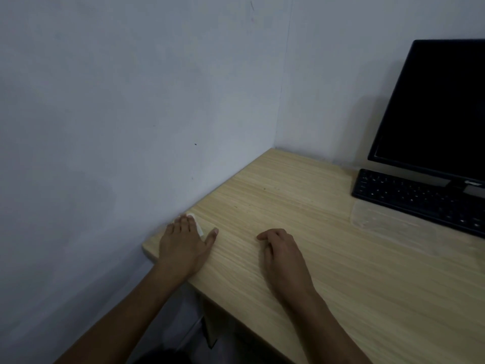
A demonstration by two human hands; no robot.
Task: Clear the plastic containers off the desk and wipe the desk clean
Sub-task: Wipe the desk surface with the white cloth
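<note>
My left hand [185, 241] lies flat on the light wooden desk [328, 258] near its left edge by the wall. Under its straight fingers it presses a small white cloth or tissue [196, 222], of which only a corner shows. My right hand [280, 249] rests on the desk to the right, fingers loosely curled and holding nothing. A clear plastic container lid [378, 219] lies flat in front of the keyboard at the right. A few small specks dot the desk's far part.
A black monitor [435, 106] and black keyboard [420, 199] stand at the right back of the desk. Grey walls bound the desk on the left and behind. The desk's left corner [147, 248] is close to my left hand.
</note>
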